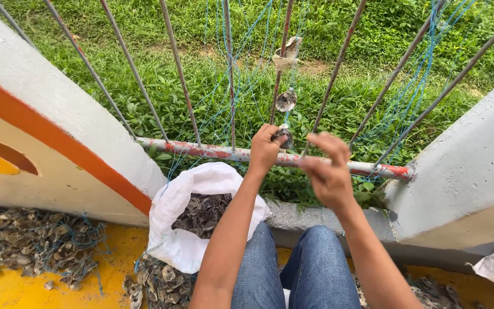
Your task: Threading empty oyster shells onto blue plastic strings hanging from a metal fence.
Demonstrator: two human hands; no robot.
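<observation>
Grey oyster shell (284, 134) sits pinched in the closed fingers of the left hand (266, 150) just above the rusty rail (212, 152), while the right hand (328, 171), beside it, pinches thin blue string (298, 150) with fingers nearly closed.

Outdoor shell-stringing spot, railing (270, 155), grass (212, 86), shell sack (192, 214)

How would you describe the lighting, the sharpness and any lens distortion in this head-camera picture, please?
Head view: even daylight with soft shadows, no glare; the straight rusty metal railing bars fan outward, so a wide lens bends the edges; the left hand, with its grip on a grey shell, is sharp; the right hand is slightly blurred; the open white sack of shells is clear.
</observation>
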